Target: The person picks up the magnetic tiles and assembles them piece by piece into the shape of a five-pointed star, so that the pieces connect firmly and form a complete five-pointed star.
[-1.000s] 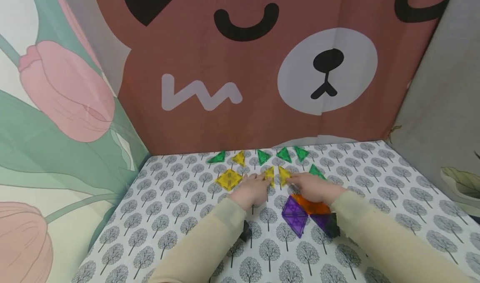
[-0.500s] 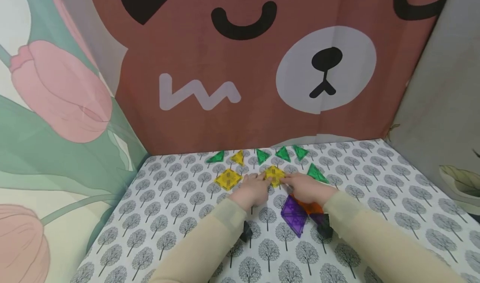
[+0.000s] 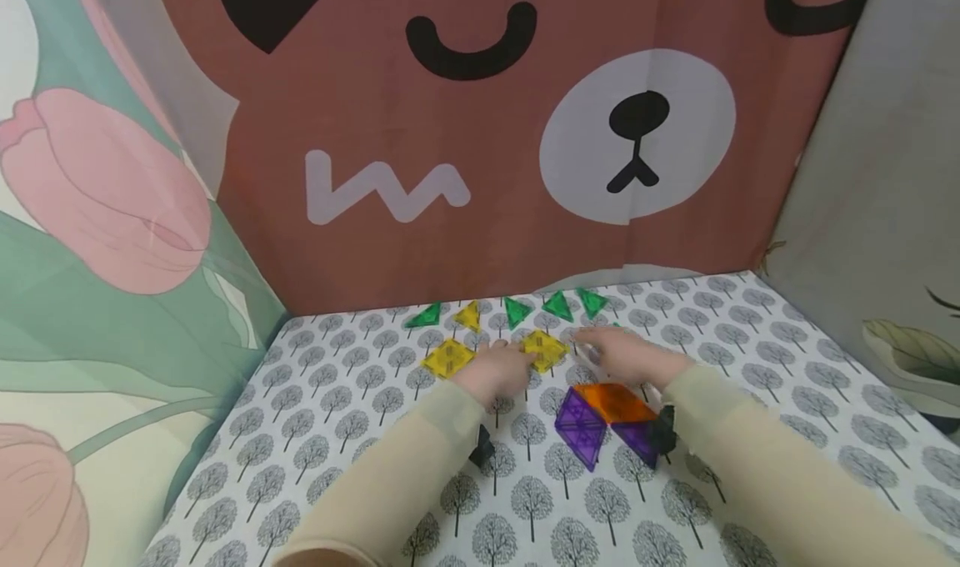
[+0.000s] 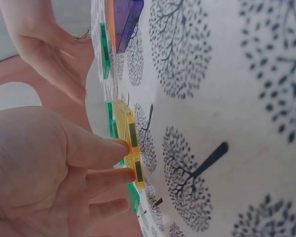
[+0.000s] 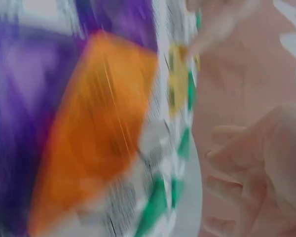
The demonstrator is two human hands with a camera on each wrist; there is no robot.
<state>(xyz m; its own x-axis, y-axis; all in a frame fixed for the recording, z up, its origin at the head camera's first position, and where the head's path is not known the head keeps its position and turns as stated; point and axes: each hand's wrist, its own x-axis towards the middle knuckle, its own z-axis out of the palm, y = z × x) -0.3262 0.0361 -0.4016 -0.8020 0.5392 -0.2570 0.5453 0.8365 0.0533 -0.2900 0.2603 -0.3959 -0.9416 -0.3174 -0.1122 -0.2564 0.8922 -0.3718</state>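
Note:
My left hand (image 3: pixel 495 371) touches the near left corner of a yellow translucent diamond (image 3: pixel 544 350), made of two triangular magnetic tiles side by side. In the left wrist view its thumb and index fingertip lie against the edge of the yellow tiles (image 4: pixel 126 123). My right hand (image 3: pixel 626 354) is just right of the diamond, fingers loosely bent, holding nothing. Below it an orange tile shape (image 3: pixel 615 402) adjoins a purple diamond (image 3: pixel 581 428) and a purple triangle (image 3: pixel 637 440). The right wrist view is blurred, with the orange shape (image 5: pixel 96 133) large in it.
Another yellow diamond (image 3: pixel 448 357) lies left of my left hand. Along the back edge are several green triangles (image 3: pixel 516 312) and a yellow triangle (image 3: pixel 468 315). A tree-print cloth (image 3: pixel 300 434) covers the table; a bear-print curtain (image 3: pixel 390 258) hangs behind.
The two yellow triangles came together into one diamond as my right hand pushed its triangle left. My right hand has since come off it, moving right, while my left hand stays at the diamond.

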